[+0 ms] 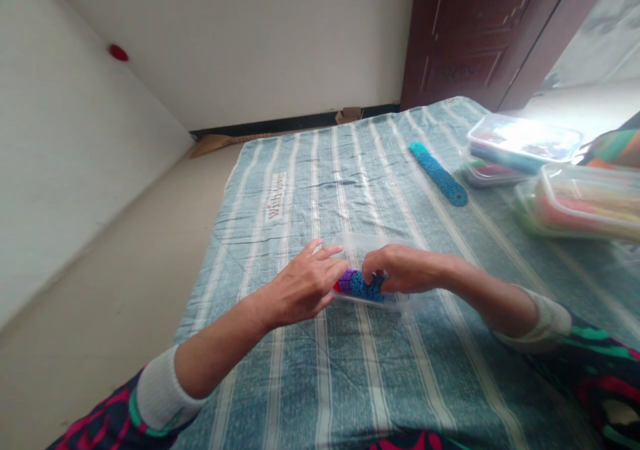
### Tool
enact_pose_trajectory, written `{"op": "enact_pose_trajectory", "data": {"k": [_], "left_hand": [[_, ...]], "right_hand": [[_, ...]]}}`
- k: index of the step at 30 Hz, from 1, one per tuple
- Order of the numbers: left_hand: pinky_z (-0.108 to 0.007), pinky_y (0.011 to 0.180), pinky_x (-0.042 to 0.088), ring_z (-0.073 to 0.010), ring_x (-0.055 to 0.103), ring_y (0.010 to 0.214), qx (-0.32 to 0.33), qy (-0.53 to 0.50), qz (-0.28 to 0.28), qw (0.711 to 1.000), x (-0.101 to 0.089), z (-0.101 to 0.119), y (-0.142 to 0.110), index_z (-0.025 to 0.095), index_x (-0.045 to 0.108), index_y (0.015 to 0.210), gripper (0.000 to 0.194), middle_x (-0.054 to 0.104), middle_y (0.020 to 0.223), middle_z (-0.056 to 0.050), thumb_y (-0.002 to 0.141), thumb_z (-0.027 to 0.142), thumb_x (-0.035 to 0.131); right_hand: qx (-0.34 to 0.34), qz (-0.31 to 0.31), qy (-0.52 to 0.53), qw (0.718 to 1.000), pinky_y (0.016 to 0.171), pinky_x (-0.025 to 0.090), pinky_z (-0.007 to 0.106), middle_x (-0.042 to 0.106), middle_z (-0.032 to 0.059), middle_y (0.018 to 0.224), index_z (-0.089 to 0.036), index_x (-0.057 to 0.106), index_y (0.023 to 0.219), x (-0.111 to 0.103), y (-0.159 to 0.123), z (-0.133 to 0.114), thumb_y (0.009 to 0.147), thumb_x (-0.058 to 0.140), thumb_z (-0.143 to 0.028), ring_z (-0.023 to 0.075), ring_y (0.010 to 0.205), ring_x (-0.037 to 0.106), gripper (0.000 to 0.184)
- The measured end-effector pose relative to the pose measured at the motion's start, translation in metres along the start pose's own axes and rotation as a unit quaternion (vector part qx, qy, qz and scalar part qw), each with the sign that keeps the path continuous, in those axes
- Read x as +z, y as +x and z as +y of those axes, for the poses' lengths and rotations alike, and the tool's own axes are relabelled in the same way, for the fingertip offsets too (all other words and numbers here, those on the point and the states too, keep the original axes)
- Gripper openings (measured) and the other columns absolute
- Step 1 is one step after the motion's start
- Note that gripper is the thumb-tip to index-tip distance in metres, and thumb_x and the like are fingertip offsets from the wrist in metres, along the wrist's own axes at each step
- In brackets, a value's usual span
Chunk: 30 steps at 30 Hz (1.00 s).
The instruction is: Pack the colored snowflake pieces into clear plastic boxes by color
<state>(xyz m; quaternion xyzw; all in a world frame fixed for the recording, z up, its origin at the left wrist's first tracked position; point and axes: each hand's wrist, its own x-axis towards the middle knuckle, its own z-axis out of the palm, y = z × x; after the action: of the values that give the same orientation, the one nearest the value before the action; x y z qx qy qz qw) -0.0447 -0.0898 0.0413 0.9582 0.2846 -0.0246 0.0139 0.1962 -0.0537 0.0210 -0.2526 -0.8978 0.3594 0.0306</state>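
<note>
At two o'clock, strong glare hides what is inside the upper plastic box (525, 140), and the picture's right edge cuts off the lower plastic box (585, 203). At center, your left hand (300, 287) and right hand (405, 270) cover part of the crochet strip (361, 286), so you cannot see its whole shape.

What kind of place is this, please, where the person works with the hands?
It looks like a room in a home, probably a bedroom: a striped blue sheet covers what seems to be a bed, a dark wooden door stands behind it, and clear plastic boxes lie on the sheet.
</note>
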Motion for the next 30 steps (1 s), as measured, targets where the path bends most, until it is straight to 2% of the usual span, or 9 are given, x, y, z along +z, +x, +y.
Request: {"op": "enact_pose_trajectory", "data": {"k": [8, 14, 23, 30], "left_hand": [[-0.057, 0.103, 0.045, -0.0329, 0.06, 0.122, 0.037, 0.053, 0.09, 0.994, 0.014, 0.002, -0.006, 0.009, 0.061, 0.107, 0.018, 0.073, 0.104, -0.014, 0.091, 0.012, 0.054], [-0.054, 0.097, 0.05, -0.0325, 0.063, 0.116, 0.055, 0.096, 0.131, 0.985, 0.019, 0.006, -0.006, 0.007, 0.064, 0.104, 0.022, 0.073, 0.103, -0.015, 0.095, 0.009, 0.043], [-0.051, 0.095, 0.052, -0.0316, 0.066, 0.111, 0.04, 0.128, 0.142, 0.981, 0.025, 0.013, -0.005, 0.004, 0.064, 0.105, 0.028, 0.072, 0.106, -0.021, 0.098, 0.01, 0.038], [-0.054, 0.098, 0.049, -0.0321, 0.06, 0.116, 0.008, 0.103, 0.142, 0.984, 0.031, 0.016, -0.006, 0.006, 0.062, 0.105, 0.027, 0.071, 0.102, -0.018, 0.095, 0.008, 0.037]], "right_hand": [[-0.013, 0.008, -0.007, 1.0, 0.068, 0.039, 0.023, 0.065, -0.0014, 0.082, -0.018, 0.068, 0.089, 0.0, -0.002, 0.001, 0.069, 0.065, -0.002, 0.0107, 0.07, 0.053, 0.027], [-0.006, 0.006, -0.013, 1.0, 0.068, 0.038, 0.023, 0.064, -0.0017, 0.08, -0.018, 0.068, 0.09, 0.0, -0.003, 0.002, 0.069, 0.065, -0.003, 0.0107, 0.07, 0.052, 0.025], [0.02, 0.007, -0.017, 1.0, 0.066, 0.037, 0.023, 0.064, -0.0019, 0.079, -0.019, 0.067, 0.091, -0.002, -0.006, -0.003, 0.069, 0.065, -0.004, 0.0108, 0.068, 0.052, 0.027], [0.029, 0.022, -0.049, 0.998, 0.066, 0.035, 0.024, 0.064, -0.0021, 0.078, -0.02, 0.066, 0.094, -0.001, -0.008, -0.003, 0.071, 0.067, -0.008, 0.0115, 0.068, 0.051, 0.027]]}}
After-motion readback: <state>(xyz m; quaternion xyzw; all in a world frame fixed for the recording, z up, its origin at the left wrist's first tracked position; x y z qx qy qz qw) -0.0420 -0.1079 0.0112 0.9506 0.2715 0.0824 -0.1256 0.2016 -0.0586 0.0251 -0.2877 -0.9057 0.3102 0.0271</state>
